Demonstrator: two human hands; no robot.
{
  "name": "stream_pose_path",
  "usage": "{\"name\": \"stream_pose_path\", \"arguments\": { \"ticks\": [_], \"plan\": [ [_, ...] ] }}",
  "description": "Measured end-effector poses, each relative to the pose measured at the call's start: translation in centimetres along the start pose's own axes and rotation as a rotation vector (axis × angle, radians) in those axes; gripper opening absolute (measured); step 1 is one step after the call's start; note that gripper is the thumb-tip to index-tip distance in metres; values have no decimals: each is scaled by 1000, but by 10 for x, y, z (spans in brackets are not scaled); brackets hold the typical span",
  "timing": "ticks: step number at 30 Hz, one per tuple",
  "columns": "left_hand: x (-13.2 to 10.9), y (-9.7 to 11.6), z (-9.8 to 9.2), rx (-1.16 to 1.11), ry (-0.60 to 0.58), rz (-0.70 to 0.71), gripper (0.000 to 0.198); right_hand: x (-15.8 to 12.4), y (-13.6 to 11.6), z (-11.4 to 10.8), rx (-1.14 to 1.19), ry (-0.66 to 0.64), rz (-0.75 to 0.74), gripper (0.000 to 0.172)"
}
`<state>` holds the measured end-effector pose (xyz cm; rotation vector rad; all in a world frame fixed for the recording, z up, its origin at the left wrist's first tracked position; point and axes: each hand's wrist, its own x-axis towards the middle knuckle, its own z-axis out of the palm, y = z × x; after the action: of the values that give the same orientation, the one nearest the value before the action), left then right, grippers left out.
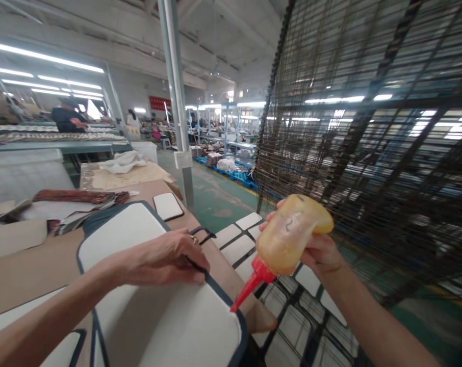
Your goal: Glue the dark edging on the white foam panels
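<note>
My right hand grips a yellow squeeze bottle, tipped down and dented at its base. Its red nozzle points at the edge of a white panel with a dark fabric border, near the rounded corner. A thin wet-looking line runs along that edge below the tip. My left hand lies over the panel, thumb and fingers pinched on the dark border. A dark strip sticks up beyond the fingers.
A smaller white panel lies on the brown tabletop. Several dark-edged panels sit on a rack at lower right. A large wire mesh rack rises on the right. A metal post stands ahead; a person is far left.
</note>
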<state>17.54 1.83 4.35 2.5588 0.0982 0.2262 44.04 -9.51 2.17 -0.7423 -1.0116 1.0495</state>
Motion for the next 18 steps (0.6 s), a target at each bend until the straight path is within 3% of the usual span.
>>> {"name": "stream_pose_path", "arguments": {
  "ticks": [4, 18],
  "plan": [
    [3, 7, -2, -58, -144, -137, 22, 0, 0, 2, 30, -25, 1, 63],
    [-6, 12, -2, -198, -148, -174, 23, -7, 2, 2, 54, -53, 5, 57]
  ]
}}
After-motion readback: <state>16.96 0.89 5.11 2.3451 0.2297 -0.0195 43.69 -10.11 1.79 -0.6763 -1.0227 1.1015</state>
